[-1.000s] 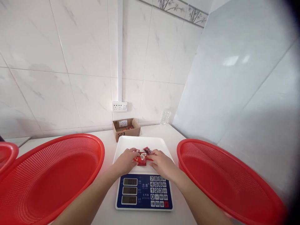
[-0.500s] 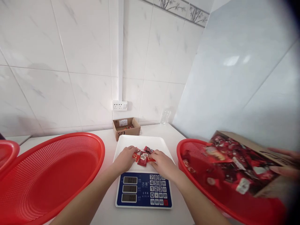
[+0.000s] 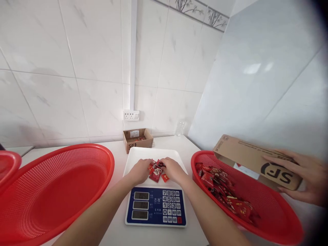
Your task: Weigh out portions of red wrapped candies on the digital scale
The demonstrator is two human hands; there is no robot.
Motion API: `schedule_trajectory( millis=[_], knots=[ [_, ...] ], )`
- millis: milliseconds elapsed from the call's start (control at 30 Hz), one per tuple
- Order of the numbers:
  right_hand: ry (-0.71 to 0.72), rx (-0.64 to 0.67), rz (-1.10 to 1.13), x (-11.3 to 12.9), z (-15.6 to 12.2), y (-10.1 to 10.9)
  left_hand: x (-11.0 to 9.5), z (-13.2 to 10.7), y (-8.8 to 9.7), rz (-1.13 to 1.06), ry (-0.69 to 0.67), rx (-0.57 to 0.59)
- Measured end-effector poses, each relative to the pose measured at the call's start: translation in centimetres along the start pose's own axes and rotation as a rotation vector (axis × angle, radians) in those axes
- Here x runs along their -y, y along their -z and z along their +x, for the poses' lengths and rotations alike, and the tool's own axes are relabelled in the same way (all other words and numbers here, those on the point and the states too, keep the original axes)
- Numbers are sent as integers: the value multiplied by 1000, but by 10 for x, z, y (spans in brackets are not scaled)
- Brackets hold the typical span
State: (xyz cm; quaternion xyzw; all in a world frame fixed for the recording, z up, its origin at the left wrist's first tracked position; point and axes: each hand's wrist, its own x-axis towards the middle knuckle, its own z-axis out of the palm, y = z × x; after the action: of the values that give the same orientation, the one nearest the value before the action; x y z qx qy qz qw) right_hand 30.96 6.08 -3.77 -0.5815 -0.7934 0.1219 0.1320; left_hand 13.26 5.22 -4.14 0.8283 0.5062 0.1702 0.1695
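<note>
Both my hands rest on the white pan (image 3: 143, 155) of a blue-faced electronic scale (image 3: 155, 208). My left hand (image 3: 139, 171) and my right hand (image 3: 173, 169) are cupped from either side around a small heap of red candy packets (image 3: 156, 171), fingers curled against them. One packet (image 3: 165, 177) lies loose just below my right hand. At the right, another person's hand (image 3: 304, 177) holds a tipped cardboard box (image 3: 256, 160) over the right red basket (image 3: 256, 218), which now holds a pile of red packets (image 3: 225, 191).
A large red mesh basket (image 3: 51, 191) sits at the left, with the rim of another (image 3: 7, 167) beyond it. A small open cardboard box (image 3: 137, 139) stands by the tiled wall under a socket strip (image 3: 131, 115). A clear bottle (image 3: 180, 128) is in the corner.
A person at the right brought in a cardboard box and tipped red packets into the right basket. My hands drew closer together around the packets on the scale pan.
</note>
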Motion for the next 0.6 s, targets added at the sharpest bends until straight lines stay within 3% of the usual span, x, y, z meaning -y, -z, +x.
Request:
schedule_trajectory(
  millis=[233,367,600],
  knots=[
    [10,15,67,-3,-8,11,-5,-11,6,-18,8,46],
    [49,121,139,-10,-23,20,-6,-10,4,-2,7,75],
    [18,59,178,-8,-9,3,-8,3,-4,-18,8,49]
  ],
)
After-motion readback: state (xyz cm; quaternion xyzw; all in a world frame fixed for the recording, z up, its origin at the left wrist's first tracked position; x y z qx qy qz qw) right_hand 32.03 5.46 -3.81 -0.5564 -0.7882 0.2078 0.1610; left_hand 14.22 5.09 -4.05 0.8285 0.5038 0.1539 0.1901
